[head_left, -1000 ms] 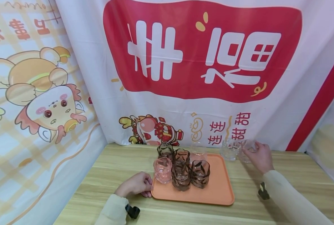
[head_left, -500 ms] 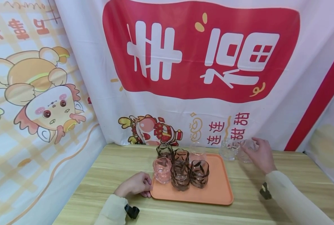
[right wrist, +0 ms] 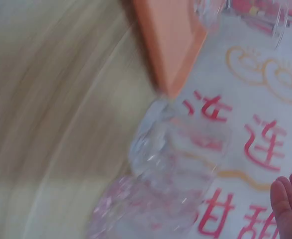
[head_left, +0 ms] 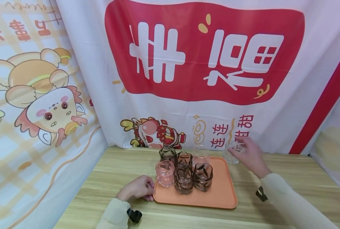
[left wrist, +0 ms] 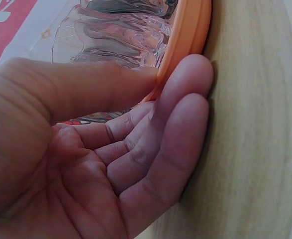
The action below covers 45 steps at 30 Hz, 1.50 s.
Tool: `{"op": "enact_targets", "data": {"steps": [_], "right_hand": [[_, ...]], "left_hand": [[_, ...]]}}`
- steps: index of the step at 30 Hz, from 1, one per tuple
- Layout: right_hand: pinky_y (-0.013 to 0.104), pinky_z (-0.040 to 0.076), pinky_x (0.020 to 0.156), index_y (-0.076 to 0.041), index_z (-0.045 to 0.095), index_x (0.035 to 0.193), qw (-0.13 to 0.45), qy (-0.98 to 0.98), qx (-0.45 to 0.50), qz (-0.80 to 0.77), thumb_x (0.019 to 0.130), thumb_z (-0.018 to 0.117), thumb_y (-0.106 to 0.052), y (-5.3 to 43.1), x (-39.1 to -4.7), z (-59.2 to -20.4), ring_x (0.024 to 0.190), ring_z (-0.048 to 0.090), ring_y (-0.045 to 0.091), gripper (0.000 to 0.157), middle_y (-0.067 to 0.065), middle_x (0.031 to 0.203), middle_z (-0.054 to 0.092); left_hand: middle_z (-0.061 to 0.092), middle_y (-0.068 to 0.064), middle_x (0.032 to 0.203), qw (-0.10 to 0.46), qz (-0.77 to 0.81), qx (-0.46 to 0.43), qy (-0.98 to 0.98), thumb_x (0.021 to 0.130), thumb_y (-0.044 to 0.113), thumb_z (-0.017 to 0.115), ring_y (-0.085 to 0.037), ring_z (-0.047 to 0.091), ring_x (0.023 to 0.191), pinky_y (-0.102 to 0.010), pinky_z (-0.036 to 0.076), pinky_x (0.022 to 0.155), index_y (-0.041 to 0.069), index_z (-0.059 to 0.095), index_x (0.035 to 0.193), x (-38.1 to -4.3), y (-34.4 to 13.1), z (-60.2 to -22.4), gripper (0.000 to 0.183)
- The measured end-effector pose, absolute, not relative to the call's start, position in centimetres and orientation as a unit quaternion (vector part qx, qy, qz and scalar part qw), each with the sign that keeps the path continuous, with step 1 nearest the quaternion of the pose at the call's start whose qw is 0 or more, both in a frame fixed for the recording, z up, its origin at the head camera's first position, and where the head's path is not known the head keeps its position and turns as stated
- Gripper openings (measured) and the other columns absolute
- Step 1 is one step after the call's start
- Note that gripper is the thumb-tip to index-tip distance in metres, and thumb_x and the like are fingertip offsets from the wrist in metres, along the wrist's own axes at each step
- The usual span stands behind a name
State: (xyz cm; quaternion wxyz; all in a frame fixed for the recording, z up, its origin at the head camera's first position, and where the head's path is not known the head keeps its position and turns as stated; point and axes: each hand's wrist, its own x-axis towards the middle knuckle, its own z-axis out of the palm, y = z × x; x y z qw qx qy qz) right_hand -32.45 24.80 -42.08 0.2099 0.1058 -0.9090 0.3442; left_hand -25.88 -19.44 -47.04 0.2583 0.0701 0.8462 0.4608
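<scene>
Behind the tray (head_left: 221, 194), printed cloth (head_left: 200, 57)

Backdrop and worktop. A white cloth (head_left: 187, 109) hangs behind the pale wood-grain worktop (head_left: 101, 178), bearing a large red panel (head_left: 197, 63) with white characters (head_left: 158, 54) turned sideways. Below the panel, left to right: a cartoon figure (head_left: 155, 132), a gold outline motif (head_left: 199, 132) and smaller red characters (head_left: 224, 127). Right: a slanting red band (head_left: 329, 98). Left: a plaid-patterned cloth (head_left: 3, 171) printed with an inverted cartoon animal (head_left: 38, 76).
</scene>
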Motion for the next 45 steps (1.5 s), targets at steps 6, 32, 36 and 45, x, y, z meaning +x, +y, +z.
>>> {"op": "enact_targets", "data": {"steps": [6, 32, 36, 45], "right_hand": [[0.054, 0.050, 0.088, -0.008, 0.051, 0.131, 0.180, -0.908, 0.155, 0.345, 0.080, 0.072, -0.050, 22.5, -31.9, -41.7, 0.111, 0.057, 0.035, 0.069, 0.015, 0.126, 0.056], [0.051, 0.049, 0.095, -0.007, 0.051, 0.134, 0.065, -0.904, 0.201, 0.371, 0.080, 0.075, -0.041, 15.4, -33.5, -43.2, 0.118, 0.054, 0.036, 0.068, 0.016, 0.133, 0.053], [0.052, 0.049, 0.093, -0.006, 0.050, 0.134, 0.069, -0.909, 0.198, 0.360, 0.079, 0.075, -0.041, 15.0, -33.8, -43.2, 0.118, 0.054, 0.036, 0.070, 0.017, 0.134, 0.053], [0.049, 0.051, 0.089, -0.003, 0.047, 0.137, 0.050, -0.925, 0.177, 0.332, 0.078, 0.075, -0.045, 14.8, -34.2, -43.7, 0.110, 0.058, 0.030, 0.077, 0.017, 0.133, 0.053]], "left_hand": [[0.065, -0.013, 0.075, 0.252, 0.464, 0.078, 0.846, 0.087, 0.002, 0.062, -0.015, 0.066, 0.059, -0.032, 0.059, 0.057, -0.002, 0.056, 0.092, -25.8, -19.5, -47.2, 0.008], [0.065, -0.012, 0.074, 0.247, 0.467, 0.083, 0.845, 0.087, 0.000, 0.061, -0.014, 0.066, 0.059, -0.030, 0.059, 0.057, -0.002, 0.056, 0.091, -25.7, -19.5, -47.3, 0.007], [0.065, -0.012, 0.073, 0.244, 0.466, 0.084, 0.846, 0.086, 0.000, 0.061, -0.015, 0.066, 0.058, -0.030, 0.058, 0.056, -0.002, 0.056, 0.091, -25.8, -19.4, -47.3, 0.007], [0.066, -0.012, 0.073, 0.248, 0.461, 0.081, 0.848, 0.087, 0.002, 0.062, -0.014, 0.065, 0.058, -0.031, 0.058, 0.056, -0.001, 0.057, 0.091, -25.8, -19.5, -47.4, 0.007]]}}
